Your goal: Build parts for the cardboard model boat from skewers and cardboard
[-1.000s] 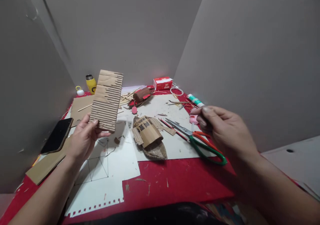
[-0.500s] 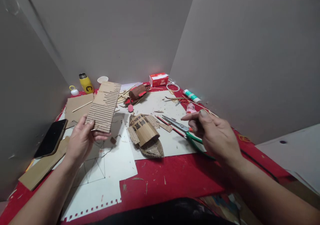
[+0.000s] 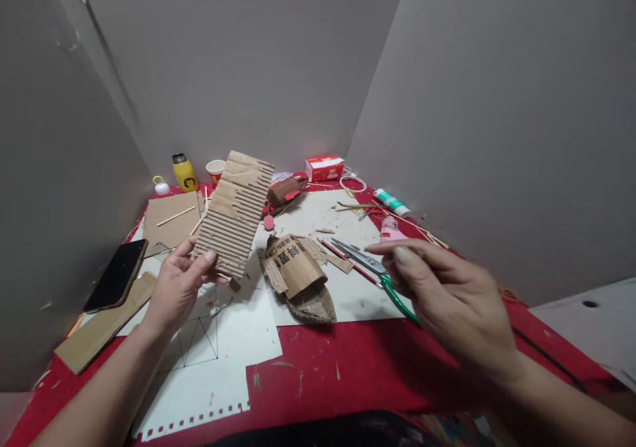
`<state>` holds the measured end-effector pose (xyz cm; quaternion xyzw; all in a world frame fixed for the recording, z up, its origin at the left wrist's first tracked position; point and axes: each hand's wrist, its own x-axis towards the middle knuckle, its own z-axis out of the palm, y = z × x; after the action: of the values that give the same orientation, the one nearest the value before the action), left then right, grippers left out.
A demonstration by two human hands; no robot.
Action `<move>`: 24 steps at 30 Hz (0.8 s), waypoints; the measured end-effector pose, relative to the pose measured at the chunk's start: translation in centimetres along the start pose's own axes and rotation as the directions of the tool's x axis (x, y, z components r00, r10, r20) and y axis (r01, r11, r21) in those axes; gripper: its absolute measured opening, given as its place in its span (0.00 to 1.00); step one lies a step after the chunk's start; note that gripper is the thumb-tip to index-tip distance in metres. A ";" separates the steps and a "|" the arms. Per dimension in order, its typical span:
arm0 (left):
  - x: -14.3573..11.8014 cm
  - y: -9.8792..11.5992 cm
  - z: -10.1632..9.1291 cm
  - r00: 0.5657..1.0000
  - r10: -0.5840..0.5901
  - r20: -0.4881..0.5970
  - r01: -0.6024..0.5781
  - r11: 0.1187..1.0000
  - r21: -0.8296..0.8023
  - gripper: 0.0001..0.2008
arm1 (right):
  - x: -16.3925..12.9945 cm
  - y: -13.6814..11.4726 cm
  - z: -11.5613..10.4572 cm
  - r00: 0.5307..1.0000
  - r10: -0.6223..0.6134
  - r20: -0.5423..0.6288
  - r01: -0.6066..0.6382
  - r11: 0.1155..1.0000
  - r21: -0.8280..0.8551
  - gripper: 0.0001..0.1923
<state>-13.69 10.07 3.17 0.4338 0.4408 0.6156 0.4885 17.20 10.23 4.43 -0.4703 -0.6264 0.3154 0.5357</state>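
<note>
My left hand (image 3: 186, 278) grips a piece of corrugated cardboard (image 3: 233, 212) by its lower edge, tilted above the table. Its ridges are bare, with smooth brown paper left at the upper left. My right hand (image 3: 452, 301) is raised at the right, forefinger stretched left and thumb against the curled fingers; whatever is between them cannot be made out. Scissors with green handles (image 3: 397, 301) lie beneath it, partly hidden, beside a red-and-black pencil (image 3: 352, 263). Between my hands sits a small cardboard boat (image 3: 298, 275) with a curved, printed cover.
A phone (image 3: 116, 275) and cardboard strip (image 3: 106, 324) lie at the left. Behind stand a yellow bottle (image 3: 185, 174), a paper cup (image 3: 216, 169), a brown model boat (image 3: 285, 192) and a red box (image 3: 324, 167). White paper (image 3: 218, 384) covers part of the red table (image 3: 348, 367). Grey walls surround it.
The left hand has lifted the cardboard slightly up and right. The right hand has come nearer and further right. The whole view has shifted a little.
</note>
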 end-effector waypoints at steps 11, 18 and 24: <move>-1.6 0.0 0.3 0.985 0.017 0.173 -0.019 1.000 0.009 0.08 | 4.1 -3.3 7.0 0.883 0.060 0.465 -0.256 0.893 0.371 0.22; -1.9 -0.2 0.6 0.942 -0.117 0.315 0.110 0.993 0.041 0.07 | 4.2 -3.3 8.1 0.866 0.035 0.499 -0.235 0.909 0.343 0.19; -0.8 0.0 -0.4 0.995 0.002 0.102 -0.005 0.999 0.037 0.06 | 6.7 -2.2 4.3 0.932 0.046 0.360 -0.102 0.985 0.138 0.16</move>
<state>-13.93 9.27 3.02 0.4743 0.4262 0.5852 0.5009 12.58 16.10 7.92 -0.3860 -0.6684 0.4626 0.4361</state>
